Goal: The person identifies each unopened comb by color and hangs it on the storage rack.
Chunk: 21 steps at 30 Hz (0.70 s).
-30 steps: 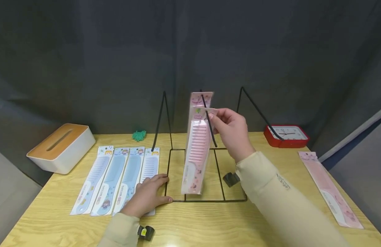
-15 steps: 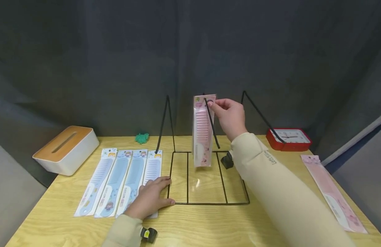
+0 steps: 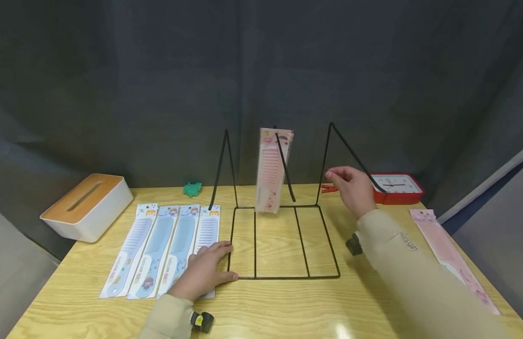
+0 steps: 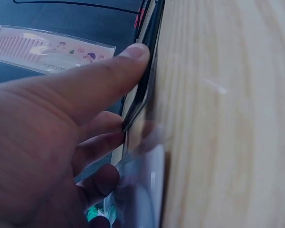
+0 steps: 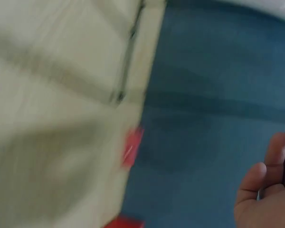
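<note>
Hanging pink comb (image 3: 271,172) on rack (image 3: 282,235) (right hand (image 3: 352,190) apart)

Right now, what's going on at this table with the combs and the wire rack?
A person is at a wooden table with a black wire rack. A packaged pink comb hangs on its middle hook. The right hand is empty, apart from the comb, beside the rack. The left hand presses on the rack's base corner, over the blue combs.
</note>
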Each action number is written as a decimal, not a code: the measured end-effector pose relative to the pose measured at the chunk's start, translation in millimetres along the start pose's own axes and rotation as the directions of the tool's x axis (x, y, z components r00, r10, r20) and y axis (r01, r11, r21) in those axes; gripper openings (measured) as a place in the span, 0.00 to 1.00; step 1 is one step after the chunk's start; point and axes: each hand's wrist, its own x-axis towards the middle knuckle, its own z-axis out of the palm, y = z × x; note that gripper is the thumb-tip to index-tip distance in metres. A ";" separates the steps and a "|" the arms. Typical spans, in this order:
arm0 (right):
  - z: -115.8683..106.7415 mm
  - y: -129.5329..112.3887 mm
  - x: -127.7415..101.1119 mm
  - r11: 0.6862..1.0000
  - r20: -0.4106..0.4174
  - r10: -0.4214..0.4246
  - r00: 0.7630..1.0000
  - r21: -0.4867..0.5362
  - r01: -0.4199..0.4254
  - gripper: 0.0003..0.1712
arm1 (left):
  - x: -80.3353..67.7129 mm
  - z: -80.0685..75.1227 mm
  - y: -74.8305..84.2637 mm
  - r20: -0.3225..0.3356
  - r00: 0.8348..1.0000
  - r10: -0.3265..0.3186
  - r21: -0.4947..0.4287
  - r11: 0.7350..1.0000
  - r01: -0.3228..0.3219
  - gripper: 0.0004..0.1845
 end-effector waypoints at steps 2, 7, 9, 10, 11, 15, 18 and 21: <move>-18.7 21.8 0.5 0.999 -0.029 0.021 0.999 -0.034 -0.022 0.27 | -0.5 -0.3 -0.6 -0.003 1.000 0.002 0.001 1.000 -0.002 0.40; -76.0 74.4 3.5 0.984 -0.155 0.059 0.986 -0.160 -0.084 0.29 | -0.9 -0.9 -1.4 -0.003 1.000 0.009 0.000 1.000 -0.009 0.40; -97.5 95.9 3.3 0.970 -0.184 0.124 0.975 -0.183 -0.158 0.32 | -1.0 -1.2 -1.7 0.002 1.000 0.006 -0.002 1.000 -0.006 0.40; -107.0 106.3 1.9 0.963 -0.199 0.164 0.966 -0.182 -0.201 0.33 | -1.1 -1.2 -1.7 0.004 1.000 0.005 -0.002 1.000 -0.005 0.40; -115.6 116.1 -0.4 0.952 -0.211 0.207 0.955 -0.182 -0.247 0.35 | -1.1 -1.2 -1.8 0.007 1.000 0.003 -0.003 1.000 -0.003 0.40; -142.2 150.5 -12.5 0.891 -0.225 0.355 0.907 -0.212 -0.401 0.43 | -1.2 -1.6 -2.4 0.018 1.000 0.003 -0.005 1.000 -0.002 0.40; -154.7 168.3 -20.6 0.860 -0.221 0.409 0.885 -0.230 -0.455 0.44 | -1.1 -1.6 -3.4 0.015 1.000 0.001 -0.006 1.000 -0.001 0.40; -163.9 182.6 -25.7 0.841 -0.227 0.436 0.871 -0.240 -0.484 0.41 | -0.9 -1.3 -4.2 0.010 1.000 0.002 -0.003 1.000 -0.002 0.40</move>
